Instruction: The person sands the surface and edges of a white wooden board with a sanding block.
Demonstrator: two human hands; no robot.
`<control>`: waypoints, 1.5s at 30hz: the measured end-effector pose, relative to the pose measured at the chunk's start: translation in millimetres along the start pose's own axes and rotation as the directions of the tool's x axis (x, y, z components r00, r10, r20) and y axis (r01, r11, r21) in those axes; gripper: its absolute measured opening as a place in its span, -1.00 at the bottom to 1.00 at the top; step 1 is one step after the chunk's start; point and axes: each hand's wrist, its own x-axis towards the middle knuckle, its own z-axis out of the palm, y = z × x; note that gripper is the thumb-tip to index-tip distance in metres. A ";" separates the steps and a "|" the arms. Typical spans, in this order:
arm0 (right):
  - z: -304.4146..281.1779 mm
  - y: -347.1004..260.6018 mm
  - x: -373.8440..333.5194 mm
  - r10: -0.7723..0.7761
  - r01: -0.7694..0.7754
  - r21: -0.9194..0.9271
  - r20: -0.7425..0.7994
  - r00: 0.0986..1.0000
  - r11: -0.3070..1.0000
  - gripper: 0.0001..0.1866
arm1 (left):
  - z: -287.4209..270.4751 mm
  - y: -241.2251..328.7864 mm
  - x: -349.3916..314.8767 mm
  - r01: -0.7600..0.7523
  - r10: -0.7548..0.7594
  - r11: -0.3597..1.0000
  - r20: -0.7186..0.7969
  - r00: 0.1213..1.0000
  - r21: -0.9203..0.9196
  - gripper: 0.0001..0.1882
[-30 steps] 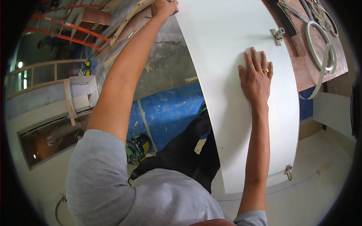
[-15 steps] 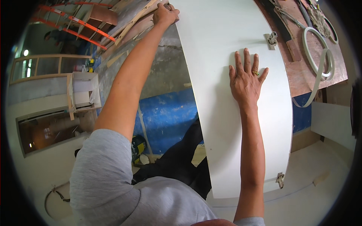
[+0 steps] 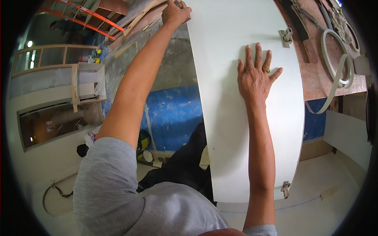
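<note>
A long white cabinet door panel (image 3: 220, 98) lies lengthwise before me, with a metal hinge (image 3: 286, 38) near its far right side and another hinge (image 3: 286, 189) at its near right corner. My left hand (image 3: 175, 15) reaches to the panel's far left edge. Its fingers are closed on a small brownish block (image 3: 189, 17), pressed against that edge; most of the block is hidden by the hand. Flat on the panel's upper face rests my right hand (image 3: 255, 78), fingers spread, a ring on one of them, holding nothing.
Right of the panel, a wooden work surface (image 3: 315, 86) carries a loose roll of pale edging strip (image 3: 334, 59) and some tools. An orange ladder (image 3: 94, 17) stands far left. Blue sheeting (image 3: 173, 114) covers part of the floor, near a dark green round object (image 3: 143, 140).
The view has shifted slightly, and the panel's near end appears a little further left. Both hands keep nearly the same places on the panel, the left still closed on the block.
</note>
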 end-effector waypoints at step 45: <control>17.5 9.4 -1.9 -0.070 0.059 -0.091 -0.129 0.989 0.994 -0.40 | -4.2 -33.3 -199.1 -0.073 0.079 0.985 -0.037 0.996 0.154 -0.11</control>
